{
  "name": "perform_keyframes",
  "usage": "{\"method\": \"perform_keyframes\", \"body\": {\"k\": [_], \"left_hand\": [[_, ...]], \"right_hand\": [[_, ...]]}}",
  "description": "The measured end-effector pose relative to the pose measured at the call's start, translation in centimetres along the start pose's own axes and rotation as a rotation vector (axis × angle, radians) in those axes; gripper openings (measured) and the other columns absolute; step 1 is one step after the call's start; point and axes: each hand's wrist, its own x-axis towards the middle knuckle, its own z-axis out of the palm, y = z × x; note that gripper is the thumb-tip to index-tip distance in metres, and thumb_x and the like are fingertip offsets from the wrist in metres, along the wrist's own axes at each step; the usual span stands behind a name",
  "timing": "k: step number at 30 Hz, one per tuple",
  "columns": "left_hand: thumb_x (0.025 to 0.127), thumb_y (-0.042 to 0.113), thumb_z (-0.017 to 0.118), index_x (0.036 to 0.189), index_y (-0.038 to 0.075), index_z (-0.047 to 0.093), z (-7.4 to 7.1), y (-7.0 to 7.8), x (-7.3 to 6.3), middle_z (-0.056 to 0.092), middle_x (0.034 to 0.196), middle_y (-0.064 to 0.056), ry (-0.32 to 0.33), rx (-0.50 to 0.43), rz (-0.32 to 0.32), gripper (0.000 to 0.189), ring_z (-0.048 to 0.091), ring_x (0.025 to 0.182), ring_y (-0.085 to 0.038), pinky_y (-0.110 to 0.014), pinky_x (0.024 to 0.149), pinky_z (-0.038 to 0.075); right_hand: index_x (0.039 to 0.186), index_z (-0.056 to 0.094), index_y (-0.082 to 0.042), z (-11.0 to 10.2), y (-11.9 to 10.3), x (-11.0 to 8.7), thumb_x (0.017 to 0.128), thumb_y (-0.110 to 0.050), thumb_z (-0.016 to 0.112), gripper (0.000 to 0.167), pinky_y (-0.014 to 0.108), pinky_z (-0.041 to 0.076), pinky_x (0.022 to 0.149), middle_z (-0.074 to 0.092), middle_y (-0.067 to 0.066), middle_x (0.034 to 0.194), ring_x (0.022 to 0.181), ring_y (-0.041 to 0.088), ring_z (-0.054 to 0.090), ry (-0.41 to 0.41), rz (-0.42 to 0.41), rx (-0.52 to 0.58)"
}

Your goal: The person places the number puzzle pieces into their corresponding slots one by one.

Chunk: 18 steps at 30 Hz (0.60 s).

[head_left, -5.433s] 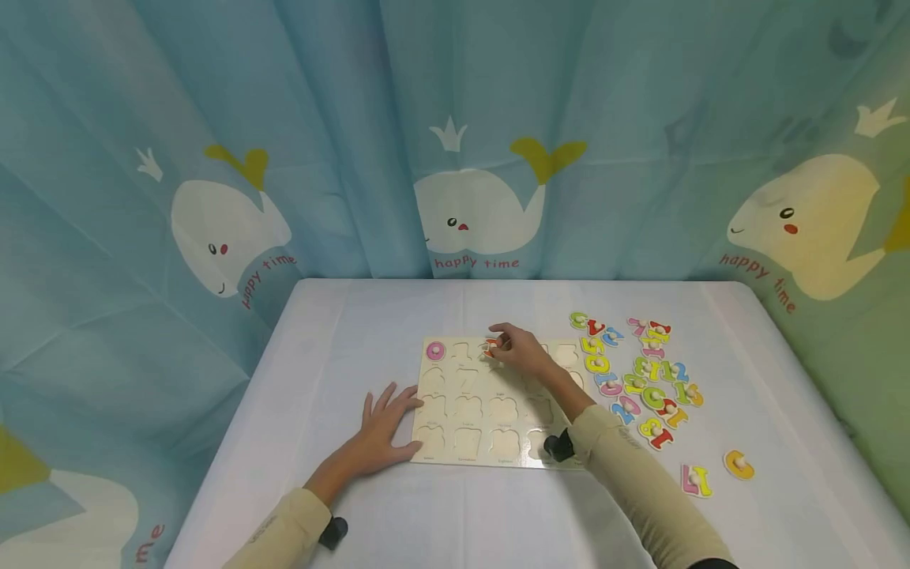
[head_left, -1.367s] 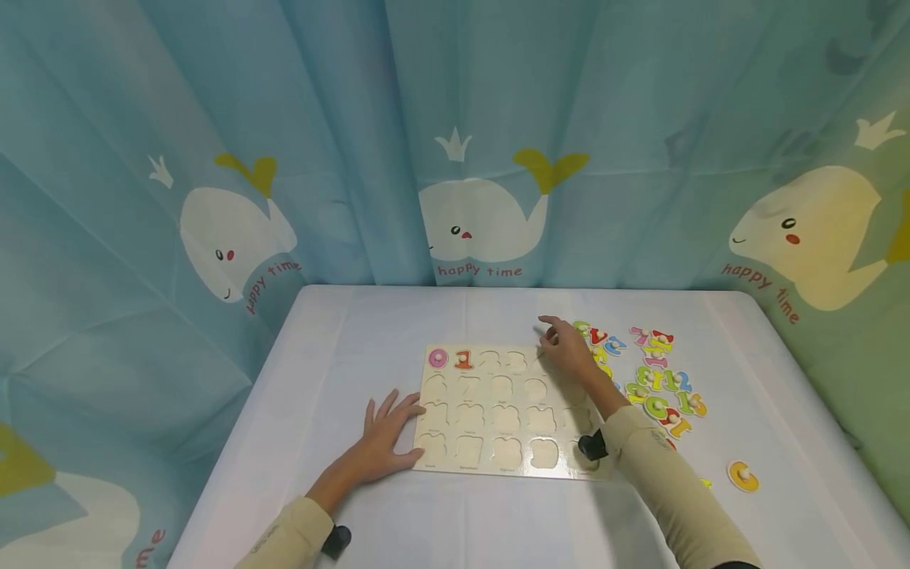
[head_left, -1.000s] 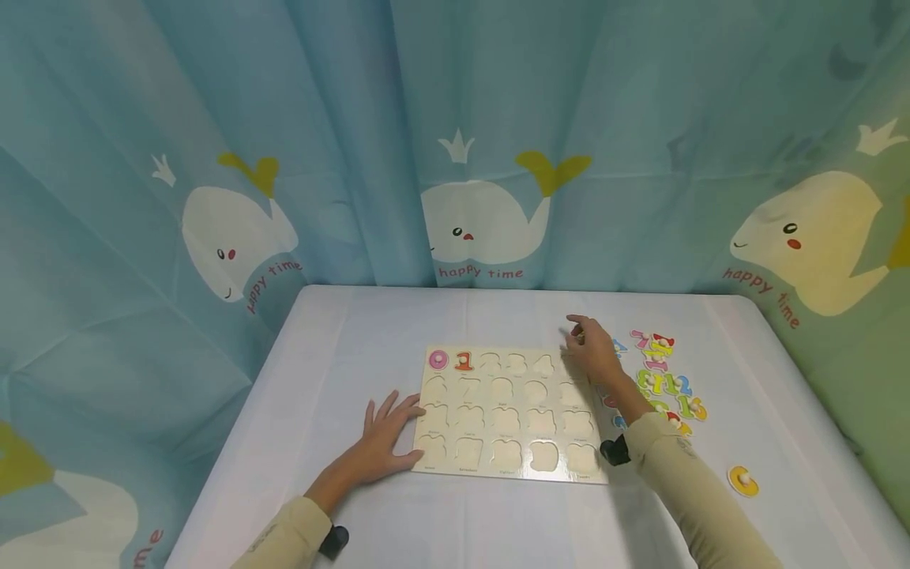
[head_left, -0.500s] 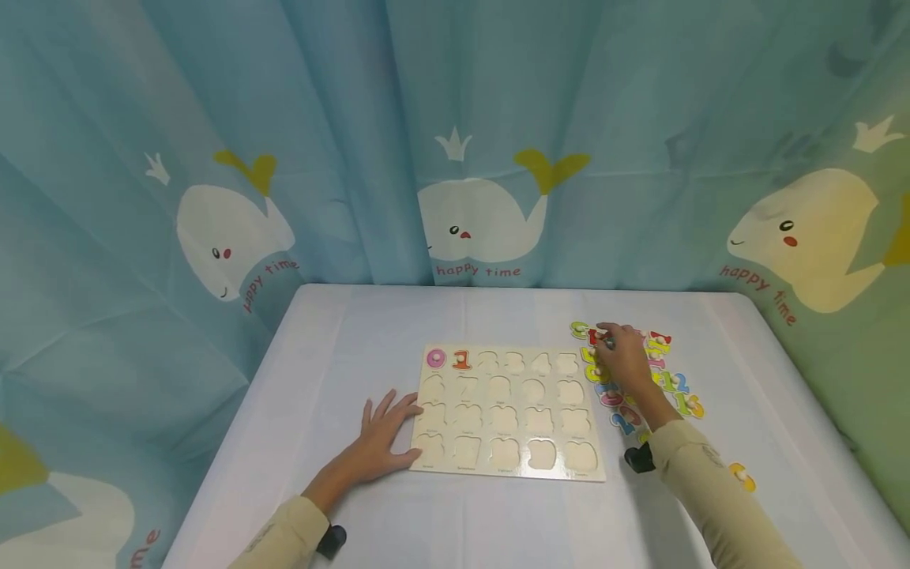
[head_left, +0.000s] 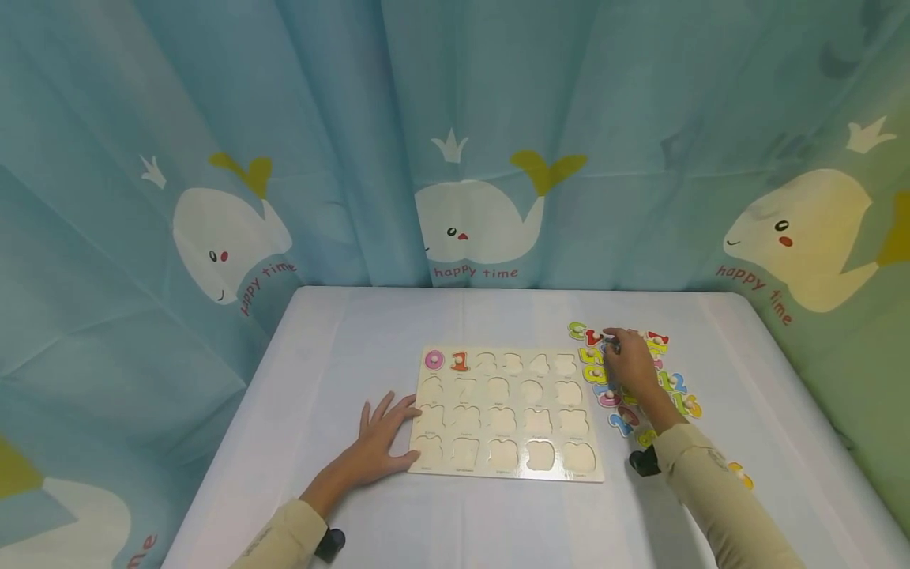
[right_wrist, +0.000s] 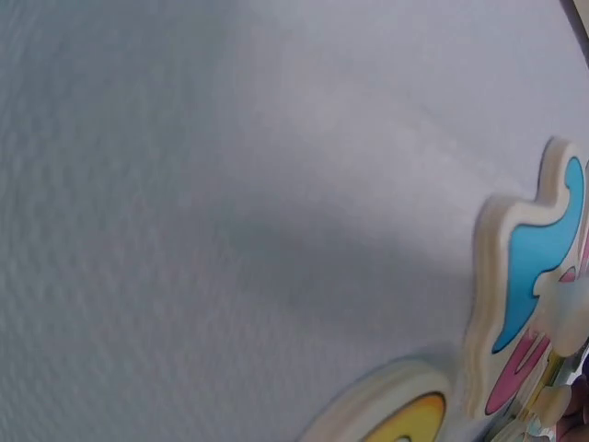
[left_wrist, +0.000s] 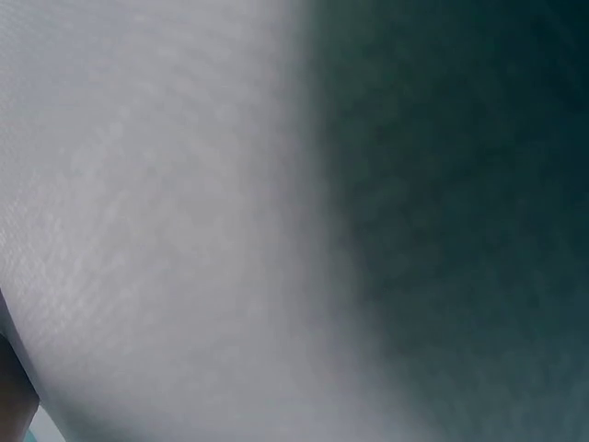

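A wooden number puzzle board (head_left: 448, 387) lies on the white table with a pink 0 (head_left: 434, 360) and a red 1 (head_left: 460, 361) seated in its top row. My left hand (head_left: 380, 442) rests at the board's left edge, fingers spread. Right of the board, my right hand (head_left: 633, 367) reaches over the loose number pieces. Its thumb and fingertips pinch a blue 2 (head_left: 612, 344), largely covered by the hand. Close by lie a red 4 (head_left: 593, 338), a green 3 (head_left: 577, 330) and a yellow 5 (head_left: 590, 356).
Several more pieces lie under and around the right forearm, among them a blue-and-pink one (right_wrist: 525, 267) in the right wrist view. An orange piece (head_left: 742, 474) sits apart, partly behind the sleeve. A whale-print curtain (head_left: 341, 158) hangs behind the table (head_left: 355, 332).
The red 1 has gone into the board's top row. My right hand has then moved right, off the board, to the blue 2 among the loose pieces. My left hand stays put.
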Motion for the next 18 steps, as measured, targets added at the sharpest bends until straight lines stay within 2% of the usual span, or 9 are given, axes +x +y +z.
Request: {"method": "perform_keyframes", "body": {"k": [10, 18], "left_hand": [[0.08, 0.033, 0.067, 0.129, 0.014, 0.048, 0.05, 0.2, 0.3, 0.032, 0.149, -0.008, -0.024, -0.021, 0.001, 0.057, 0.012, 0.138, -0.04, -0.068, 0.1, -0.003], [0.078, 0.033, 0.069, 0.129, 0.014, 0.05, 0.27, -0.15, -0.12, 0.034, 0.148, -0.008, 0.018, -0.012, -0.013, 0.057, 0.016, 0.137, -0.041, -0.069, 0.099, -0.002]], "right_hand": [[0.131, 0.048, 0.002, -0.37, 0.46, -0.31, 0.091, -0.004, 0.053, 0.041, 0.051, 0.043, 0.091, 0.05, 0.02, 0.108, 0.097, 0.035, 0.049, -0.025, 0.013, 0.009], [0.132, 0.047, 0.002, -0.04, 0.14, -0.39, 0.093, -0.004, 0.052, 0.04, 0.051, 0.044, 0.091, 0.052, 0.023, 0.113, 0.099, 0.036, 0.051, -0.02, -0.004, 0.018]]}}
